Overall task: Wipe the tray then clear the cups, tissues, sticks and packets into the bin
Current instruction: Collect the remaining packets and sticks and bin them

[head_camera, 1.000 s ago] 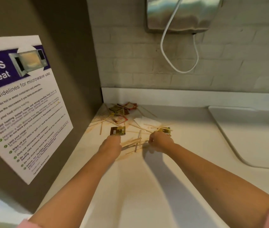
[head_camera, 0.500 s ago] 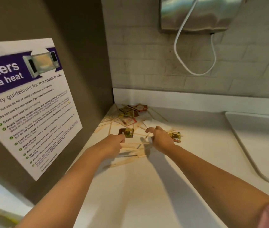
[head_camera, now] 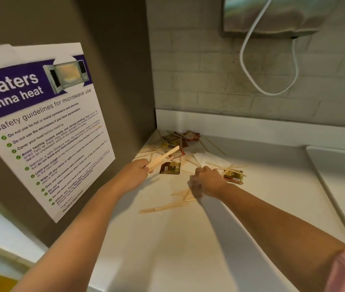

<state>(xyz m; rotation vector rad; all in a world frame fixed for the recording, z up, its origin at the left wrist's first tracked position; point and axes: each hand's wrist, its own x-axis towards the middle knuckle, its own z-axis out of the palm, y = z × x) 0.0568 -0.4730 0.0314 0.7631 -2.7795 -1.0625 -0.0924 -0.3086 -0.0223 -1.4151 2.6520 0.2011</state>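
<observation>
Gathering flat wooden sticks from the corner of a white worktop (head_camera: 188,239).
A bundle of pale, thin sticks (head_camera: 164,157) is clamped in the left grip (head_camera: 134,173), its long axis slanted up and to the right, with the free ends pointed at the heap of red and brown packets (head_camera: 180,140) beyond the grip. A brown-gold packet (head_camera: 170,167) lies just right of that grip. The right grip (head_camera: 207,182) is curled and blurred above the loose sticks (head_camera: 167,205), which lie mostly crosswise; whether anything is pinched in it cannot be told. A second packet (head_camera: 233,177) with a barcode is just to its right, and a white tissue (head_camera: 209,160) just beyond it. On the poster (head_camera: 41,127) left of the left grip, "Heaters gonna heat" and "Safety guidelines for microwave use" can be read.
</observation>
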